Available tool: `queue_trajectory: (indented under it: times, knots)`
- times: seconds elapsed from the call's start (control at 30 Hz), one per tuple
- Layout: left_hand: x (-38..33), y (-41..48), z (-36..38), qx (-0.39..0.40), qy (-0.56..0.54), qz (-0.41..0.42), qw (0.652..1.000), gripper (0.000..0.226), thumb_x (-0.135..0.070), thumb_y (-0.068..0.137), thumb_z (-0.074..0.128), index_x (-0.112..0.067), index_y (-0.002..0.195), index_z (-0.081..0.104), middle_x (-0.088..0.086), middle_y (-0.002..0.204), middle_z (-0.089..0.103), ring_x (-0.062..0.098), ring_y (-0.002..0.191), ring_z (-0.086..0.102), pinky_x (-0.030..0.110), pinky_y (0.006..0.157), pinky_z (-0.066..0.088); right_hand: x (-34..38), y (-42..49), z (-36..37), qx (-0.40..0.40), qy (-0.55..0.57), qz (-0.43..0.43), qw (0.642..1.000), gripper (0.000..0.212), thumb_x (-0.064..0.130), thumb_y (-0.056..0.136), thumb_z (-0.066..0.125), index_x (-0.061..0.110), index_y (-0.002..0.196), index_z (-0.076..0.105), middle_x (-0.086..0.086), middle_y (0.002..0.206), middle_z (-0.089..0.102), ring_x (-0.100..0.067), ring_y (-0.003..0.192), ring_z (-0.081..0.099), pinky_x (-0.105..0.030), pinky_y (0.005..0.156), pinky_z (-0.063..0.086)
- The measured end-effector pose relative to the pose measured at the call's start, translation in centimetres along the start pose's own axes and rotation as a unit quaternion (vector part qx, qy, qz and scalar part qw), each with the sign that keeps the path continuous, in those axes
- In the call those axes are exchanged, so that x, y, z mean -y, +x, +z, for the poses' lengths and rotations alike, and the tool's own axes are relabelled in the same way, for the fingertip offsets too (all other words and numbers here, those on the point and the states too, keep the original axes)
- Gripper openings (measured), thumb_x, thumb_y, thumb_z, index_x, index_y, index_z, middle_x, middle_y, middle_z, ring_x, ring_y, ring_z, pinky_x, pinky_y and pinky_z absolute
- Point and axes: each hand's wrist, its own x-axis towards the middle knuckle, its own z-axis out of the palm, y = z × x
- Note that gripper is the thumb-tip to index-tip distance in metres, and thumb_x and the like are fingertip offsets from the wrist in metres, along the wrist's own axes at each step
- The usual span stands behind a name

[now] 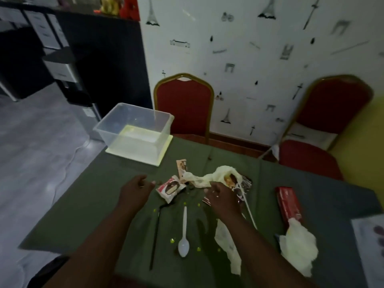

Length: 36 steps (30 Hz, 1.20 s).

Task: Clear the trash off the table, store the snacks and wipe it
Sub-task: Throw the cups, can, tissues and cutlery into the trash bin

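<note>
The green-clothed table (104, 194) is strewn with trash: a thin cream bag (207, 177) (crumpled, half over printed wrappers), a white plastic spoon (184, 235), a black straw (155, 235) and small yellow drops (172, 240). A glossy snack packet (170, 189) lies just beside the left hand (135, 190), whose fingers are loosely curled and hold nothing. The right hand (222, 198) is bent over the wrappers; whether anything is pinched cannot be told. A clear rigid bin (133, 129) is set at the far left corner, with two red padded chairs (185, 104) behind the table.
</note>
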Motion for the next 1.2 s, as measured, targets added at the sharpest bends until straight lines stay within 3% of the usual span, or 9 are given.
queue_trajectory:
  times: [0.13, 0.27, 0.37, 0.53, 0.67, 0.73, 0.83, 1.07, 1.2]
  knots:
    - [-3.1, 1.0, 6.6, 0.069, 0.043, 0.031, 0.996, 0.041, -0.032, 0.082, 0.073, -0.016, 0.119, 0.064, 0.008, 0.111, 0.069, 0.020, 0.097, 0.063, 0.020, 0.075, 0.042, -5.0, -0.3, -2.9, -0.040, -0.004, 0.039, 0.998, 0.033, 0.032, 0.087, 0.067, 0.021, 0.118, 0.064, 0.003, 0.115, 0.067, -0.015, 0.107, 0.062, -0.024, 0.084, 0.046]
    - [-5.3, 2.4, 12.7, 0.118, 0.103, 0.066, 0.985, 0.053, -0.048, 0.076, 0.072, -0.020, 0.120, 0.061, 0.006, 0.115, 0.069, 0.025, 0.105, 0.064, 0.029, 0.090, 0.049, -9.8, -1.2, -3.8, -0.021, -0.071, 0.080, 0.994, 0.050, 0.041, 0.086, 0.066, 0.027, 0.132, 0.053, 0.006, 0.128, 0.058, -0.012, 0.113, 0.056, -0.020, 0.085, 0.041]
    - [-6.6, 3.5, 16.4, 0.137, 0.181, 0.106, 0.968, 0.063, -0.056, 0.078, 0.068, -0.013, 0.123, 0.058, 0.011, 0.120, 0.065, 0.029, 0.111, 0.060, 0.034, 0.089, 0.047, -12.0, -2.5, -3.5, 0.020, -0.150, 0.063, 0.987, 0.074, 0.057, 0.078, 0.066, 0.031, 0.142, 0.038, 0.007, 0.135, 0.050, -0.013, 0.121, 0.048, -0.026, 0.097, 0.042]
    - [-7.7, 5.2, 21.0, 0.128, 0.251, 0.144, 0.949, 0.083, -0.068, 0.072, 0.065, -0.008, 0.128, 0.052, 0.019, 0.124, 0.057, 0.035, 0.114, 0.055, 0.039, 0.092, 0.045, -13.8, -3.9, -3.0, 0.112, -0.285, 0.018, 0.952, 0.093, 0.075, 0.072, 0.053, 0.035, 0.149, 0.019, 0.008, 0.158, 0.020, -0.020, 0.143, 0.021, -0.039, 0.117, 0.020]
    - [-7.4, 6.4, 23.0, 0.150, 0.278, 0.137, 0.939, 0.076, -0.054, 0.079, 0.067, -0.008, 0.135, 0.044, 0.022, 0.126, 0.055, 0.038, 0.117, 0.053, 0.042, 0.097, 0.044, -15.4, -3.9, -1.9, 0.099, -0.317, -0.040, 0.942, 0.074, 0.054, 0.080, 0.060, 0.032, 0.144, 0.032, 0.003, 0.149, 0.037, -0.023, 0.134, 0.039, -0.043, 0.112, 0.032]
    - [-7.2, 6.6, 23.3, 0.151, 0.271, 0.140, 0.940, 0.058, -0.038, 0.083, 0.067, -0.007, 0.129, 0.049, 0.021, 0.123, 0.059, 0.037, 0.115, 0.055, 0.041, 0.096, 0.046, -15.7, -3.7, -1.6, 0.066, -0.333, -0.080, 0.937, 0.061, 0.044, 0.067, 0.076, 0.031, 0.124, 0.058, 0.004, 0.118, 0.063, -0.019, 0.104, 0.063, -0.038, 0.089, 0.054]
    - [-6.9, 7.0, 23.2, 0.130, 0.245, 0.144, 0.950, 0.032, -0.015, 0.083, 0.060, -0.011, 0.115, 0.061, 0.016, 0.112, 0.067, 0.033, 0.106, 0.061, 0.036, 0.086, 0.048, -15.5, -3.3, -1.7, 0.020, -0.319, -0.092, 0.943, 0.041, 0.030, 0.057, 0.085, 0.030, 0.096, 0.072, 0.006, 0.088, 0.069, -0.014, 0.077, 0.068, -0.027, 0.066, 0.057]
    - [-7.3, 6.8, 21.3, 0.084, 0.135, 0.158, 0.975, 0.023, -0.006, 0.080, 0.058, -0.013, 0.096, 0.072, 0.010, 0.098, 0.073, 0.027, 0.094, 0.064, 0.024, 0.072, 0.038, -14.7, -3.0, -2.5, -0.059, -0.146, -0.096, 0.983, 0.023, 0.015, 0.081, 0.063, 0.024, 0.100, 0.072, 0.005, 0.098, 0.071, -0.009, 0.087, 0.066, -0.021, 0.078, 0.052]
    - [-7.3, 6.5, 18.2, 0.042, 0.093, 0.164, 0.981, 0.020, -0.010, 0.081, 0.061, -0.014, 0.097, 0.072, 0.009, 0.097, 0.073, 0.026, 0.094, 0.065, 0.024, 0.071, 0.035, -10.9, -2.8, -3.5, -0.107, -0.072, -0.126, 0.984, 0.020, 0.007, 0.083, 0.068, 0.020, 0.097, 0.073, 0.009, 0.094, 0.069, 0.002, 0.086, 0.061, -0.011, 0.079, 0.049]
